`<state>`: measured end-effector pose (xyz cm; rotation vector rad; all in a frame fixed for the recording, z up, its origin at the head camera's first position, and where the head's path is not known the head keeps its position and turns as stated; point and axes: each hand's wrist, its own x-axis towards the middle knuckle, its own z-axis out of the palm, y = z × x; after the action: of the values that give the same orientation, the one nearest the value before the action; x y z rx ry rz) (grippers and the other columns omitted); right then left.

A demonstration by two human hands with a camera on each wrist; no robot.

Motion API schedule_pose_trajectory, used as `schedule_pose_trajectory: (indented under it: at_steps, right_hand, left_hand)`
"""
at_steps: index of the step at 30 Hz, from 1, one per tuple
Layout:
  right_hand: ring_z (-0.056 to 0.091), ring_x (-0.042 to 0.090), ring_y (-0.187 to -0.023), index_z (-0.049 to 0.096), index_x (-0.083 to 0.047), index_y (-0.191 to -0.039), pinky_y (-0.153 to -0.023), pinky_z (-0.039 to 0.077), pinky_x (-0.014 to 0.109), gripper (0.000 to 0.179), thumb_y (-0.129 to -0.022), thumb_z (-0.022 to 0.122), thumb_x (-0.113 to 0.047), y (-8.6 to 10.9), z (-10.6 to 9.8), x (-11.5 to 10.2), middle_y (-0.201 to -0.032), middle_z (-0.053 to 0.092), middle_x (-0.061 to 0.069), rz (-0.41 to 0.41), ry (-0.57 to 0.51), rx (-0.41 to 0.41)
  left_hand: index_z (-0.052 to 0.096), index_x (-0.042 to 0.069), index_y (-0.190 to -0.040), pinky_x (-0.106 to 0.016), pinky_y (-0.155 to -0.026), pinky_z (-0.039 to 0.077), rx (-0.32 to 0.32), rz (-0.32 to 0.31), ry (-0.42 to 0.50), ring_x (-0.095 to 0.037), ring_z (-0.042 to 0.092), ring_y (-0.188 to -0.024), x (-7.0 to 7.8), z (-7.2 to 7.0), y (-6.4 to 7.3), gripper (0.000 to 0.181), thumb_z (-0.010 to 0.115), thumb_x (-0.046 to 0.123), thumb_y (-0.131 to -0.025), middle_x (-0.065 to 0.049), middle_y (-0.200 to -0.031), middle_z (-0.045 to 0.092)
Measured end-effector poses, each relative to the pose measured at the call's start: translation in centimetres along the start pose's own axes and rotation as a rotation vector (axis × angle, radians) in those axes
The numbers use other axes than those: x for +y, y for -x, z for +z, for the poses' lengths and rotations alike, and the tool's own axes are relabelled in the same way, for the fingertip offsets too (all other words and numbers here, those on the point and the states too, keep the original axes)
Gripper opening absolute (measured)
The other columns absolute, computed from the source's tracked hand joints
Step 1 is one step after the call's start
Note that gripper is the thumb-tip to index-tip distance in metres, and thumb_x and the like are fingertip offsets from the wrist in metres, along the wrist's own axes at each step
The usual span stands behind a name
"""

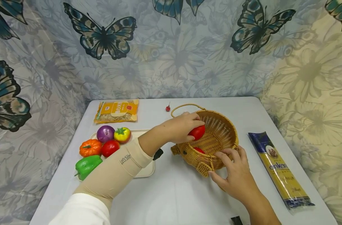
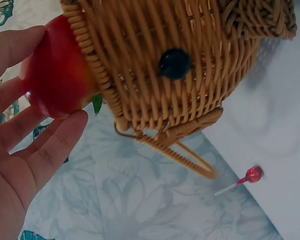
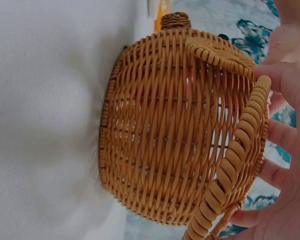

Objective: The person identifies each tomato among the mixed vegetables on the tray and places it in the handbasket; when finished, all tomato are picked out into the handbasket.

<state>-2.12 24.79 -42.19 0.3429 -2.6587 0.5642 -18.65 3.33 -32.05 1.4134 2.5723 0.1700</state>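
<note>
My left hand (image 1: 183, 127) holds a red toy tomato (image 2: 57, 70) between its thumb and fingers, at the left rim of the wicker basket (image 1: 219, 118). A bit of green leaf shows under the tomato in the left wrist view. The basket is shaped like an animal, with a dark button eye (image 2: 174, 63) and a woven snout. Another red item (image 1: 199, 150) lies inside it, mostly hidden by the wall. My right hand (image 1: 237, 175) grips the near right rim, fingers over the edge and thumb outside, close to the wrapped handle (image 3: 230, 160).
Left of the basket, a cream tray (image 1: 148, 170) carries a green pepper (image 1: 87, 165), orange pumpkin (image 1: 90, 147), purple onion-like ball (image 1: 105, 133), red tomato (image 1: 110, 148) and yellow-red tomato (image 1: 122, 135). Behind are a grain packet (image 1: 117, 111) and lollipop (image 1: 167, 108). A pasta pack (image 1: 280, 170) lies right.
</note>
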Motion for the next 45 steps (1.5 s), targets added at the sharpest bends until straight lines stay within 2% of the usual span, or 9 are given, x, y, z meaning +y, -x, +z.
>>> schedule_pose_trajectory:
  at_steps: [10, 15, 22, 28, 33, 39, 45]
  right_hand:
    - [0.034, 0.057, -0.128, 0.066, -0.012, -0.118, -0.101, 0.032, 0.075, 0.056, -0.07, 0.087, -0.032, 0.0, 0.1, 0.0, -0.12, 0.053, 0.016, -0.02, -0.003, 0.015]
    - [0.034, 0.056, -0.128, 0.066, -0.013, -0.119, -0.099, 0.033, 0.075, 0.056, -0.071, 0.087, -0.033, 0.0, 0.0, -0.1, -0.121, 0.053, 0.016, -0.006, 0.002, 0.008]
    - [0.034, 0.056, -0.128, 0.066, -0.013, -0.119, -0.1, 0.032, 0.076, 0.056, -0.071, 0.087, -0.033, 0.0, 0.0, -0.1, -0.12, 0.053, 0.017, -0.007, 0.003, 0.014]
    - [0.034, 0.057, -0.128, 0.066, -0.013, -0.12, -0.1, 0.032, 0.077, 0.057, -0.07, 0.087, -0.033, 0.0, -0.1, -0.1, -0.12, 0.053, 0.017, -0.012, 0.002, 0.016]
    - [0.034, 0.057, -0.128, 0.065, -0.012, -0.119, -0.099, 0.033, 0.077, 0.057, -0.07, 0.087, -0.033, 0.0, 0.0, 0.0, -0.12, 0.053, 0.016, -0.013, 0.005, 0.016]
    - [0.033, 0.055, -0.129, 0.066, -0.014, -0.12, -0.097, 0.034, 0.077, 0.057, -0.07, 0.088, -0.033, -0.1, 0.1, 0.0, -0.121, 0.053, 0.016, 0.003, -0.007, 0.006]
    - [0.033, 0.052, -0.128, 0.065, -0.014, -0.12, -0.095, 0.037, 0.075, 0.057, -0.07, 0.088, -0.033, -0.1, 0.2, 0.0, -0.121, 0.053, 0.015, 0.012, 0.0, 0.002]
  left_hand:
    - [0.049, 0.018, -0.152, -0.035, -0.103, 0.053, -0.004, 0.007, -0.008, -0.023, 0.048, -0.131, -0.1, 1.5, -0.6, 0.061, 0.071, 0.032, -0.097, -0.006, -0.147, 0.048]
    - [0.048, 0.019, -0.153, -0.034, -0.104, 0.052, -0.022, -0.01, -0.05, -0.023, 0.047, -0.132, 0.0, 1.9, -0.8, 0.062, 0.07, 0.036, -0.097, -0.006, -0.147, 0.049]
    - [0.047, 0.018, -0.154, -0.032, -0.106, 0.05, -0.037, -0.016, -0.08, -0.024, 0.047, -0.134, 0.1, 2.0, -0.9, 0.064, 0.068, 0.038, -0.098, -0.007, -0.149, 0.048]
    - [0.044, 0.019, -0.156, -0.032, -0.11, 0.046, -0.041, -0.013, -0.061, -0.023, 0.044, -0.137, 0.2, 1.6, -0.5, 0.065, 0.067, 0.04, -0.099, -0.005, -0.153, 0.045]
    - [0.044, 0.021, -0.156, -0.033, -0.107, 0.047, 0.0, -0.017, -0.03, -0.023, 0.043, -0.136, 0.0, 0.7, 0.7, 0.064, 0.067, 0.04, -0.099, -0.003, -0.154, 0.044]
    - [0.048, 0.02, -0.153, -0.038, -0.11, 0.047, 0.056, -0.041, 0.012, -0.027, 0.042, -0.137, -1.1, 0.2, 3.3, 0.063, 0.071, 0.037, -0.097, -0.005, -0.153, 0.045]
    - [0.045, 0.023, -0.155, -0.046, -0.111, 0.047, 0.057, -0.117, 0.014, -0.031, 0.038, -0.143, -2.5, 0.5, 6.3, 0.066, 0.071, 0.04, -0.096, -0.006, -0.158, 0.04]
